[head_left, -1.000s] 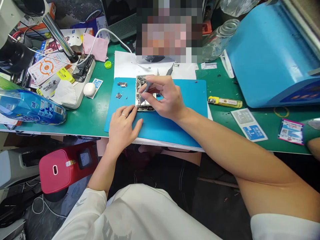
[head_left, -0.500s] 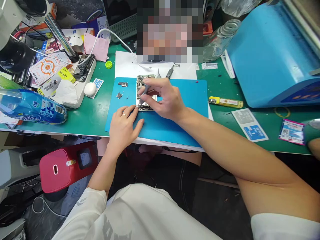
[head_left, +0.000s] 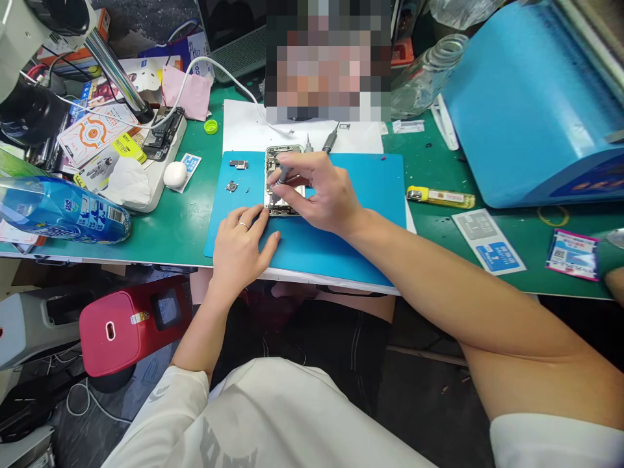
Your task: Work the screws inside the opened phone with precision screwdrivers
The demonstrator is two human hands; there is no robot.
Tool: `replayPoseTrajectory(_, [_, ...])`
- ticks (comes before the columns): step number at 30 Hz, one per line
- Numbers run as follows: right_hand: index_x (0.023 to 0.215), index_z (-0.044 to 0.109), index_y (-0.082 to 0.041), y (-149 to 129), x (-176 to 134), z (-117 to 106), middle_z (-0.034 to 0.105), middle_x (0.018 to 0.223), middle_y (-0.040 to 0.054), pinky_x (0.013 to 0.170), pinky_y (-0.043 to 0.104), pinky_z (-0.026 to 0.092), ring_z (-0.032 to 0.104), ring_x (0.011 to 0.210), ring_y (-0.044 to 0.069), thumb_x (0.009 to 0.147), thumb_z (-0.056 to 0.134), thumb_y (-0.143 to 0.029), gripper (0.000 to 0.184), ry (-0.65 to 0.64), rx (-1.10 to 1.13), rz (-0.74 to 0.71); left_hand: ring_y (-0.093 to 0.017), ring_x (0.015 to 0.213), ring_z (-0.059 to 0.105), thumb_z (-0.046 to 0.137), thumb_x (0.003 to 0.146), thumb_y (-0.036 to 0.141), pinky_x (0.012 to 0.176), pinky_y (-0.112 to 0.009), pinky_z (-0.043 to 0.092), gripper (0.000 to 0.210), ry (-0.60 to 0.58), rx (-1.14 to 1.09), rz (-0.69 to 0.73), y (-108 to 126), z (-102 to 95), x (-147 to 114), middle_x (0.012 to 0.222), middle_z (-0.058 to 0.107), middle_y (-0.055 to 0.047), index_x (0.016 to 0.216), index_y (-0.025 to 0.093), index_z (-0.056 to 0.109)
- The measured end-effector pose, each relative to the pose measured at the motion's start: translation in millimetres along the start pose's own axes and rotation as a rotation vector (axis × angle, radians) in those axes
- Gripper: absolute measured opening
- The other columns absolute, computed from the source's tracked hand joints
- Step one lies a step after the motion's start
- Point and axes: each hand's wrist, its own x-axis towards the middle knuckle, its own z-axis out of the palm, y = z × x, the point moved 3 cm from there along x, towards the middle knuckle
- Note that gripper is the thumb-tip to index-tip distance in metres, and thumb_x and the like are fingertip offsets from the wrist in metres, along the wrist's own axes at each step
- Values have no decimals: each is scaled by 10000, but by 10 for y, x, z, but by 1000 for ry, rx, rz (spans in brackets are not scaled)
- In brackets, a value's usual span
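Note:
An opened smartphone point(head_left: 271, 205) lies on a blue mat point(head_left: 361, 250), its inner parts showing. My right hand point(head_left: 322, 192) reaches over it, thumb and fingers pinched round a small grey screwdriver point(head_left: 283, 174) held upright. The driver's tip at the phone is too small to make out. My left hand point(head_left: 241, 244) rests flat and open on the mat's near left, fingertips touching the phone's lower left corner. Left of the phone lie a small metal part point(head_left: 238, 164) and another small phone part point(head_left: 231, 186). Two more screwdrivers, one dark point(head_left: 332, 138), lie beyond the phone.
A blue bottle point(head_left: 63, 208), a white round case point(head_left: 175, 175) and a microscope post point(head_left: 119, 75) stand to the left. A yellow cutter point(head_left: 441, 197), cards point(head_left: 489, 240) and a large blue machine point(head_left: 517, 110) are on the right. A white cable point(head_left: 224, 68) crosses the back.
Hardly anything differs. Both hands and the phone keep their places, the screwdriver still in my right hand; the view has shifted very slightly.

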Motion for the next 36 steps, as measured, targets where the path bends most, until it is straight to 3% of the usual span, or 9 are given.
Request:
replayPoseTrajectory(20, [1422, 498, -276, 11, -7, -1, 733, 1122, 8, 837, 341, 702, 767, 969, 168, 1034, 596, -278, 400, -37, 28, 57, -328, 1301, 565, 546, 1059, 410, 1058, -470, 490, 427, -57, 12, -14, 9, -10, 18, 1425, 664, -134, 1398, 172, 651])
replayPoseTrajectory(31, [1407, 523, -286, 37, -1, -12, 753, 1073, 4, 777, 325, 698, 763, 922, 163, 1027, 612, -303, 391, 33, -31, 125, -333, 1306, 566, 542, 1055, 415, 1074, -472, 477, 461, -65, -15, -29, 8, -10, 24, 1435, 661, -146, 1429, 158, 624])
replayPoseTrajectory(36, [1428, 518, -295, 19, 3, 2, 754, 1080, 7, 771, 315, 698, 767, 906, 156, 1022, 620, -274, 419, 36, -35, 44, -334, 1310, 566, 545, 1055, 411, 1075, -472, 478, 451, -68, -10, -31, 10, -12, 26, 1435, 660, -145, 1421, 162, 627])
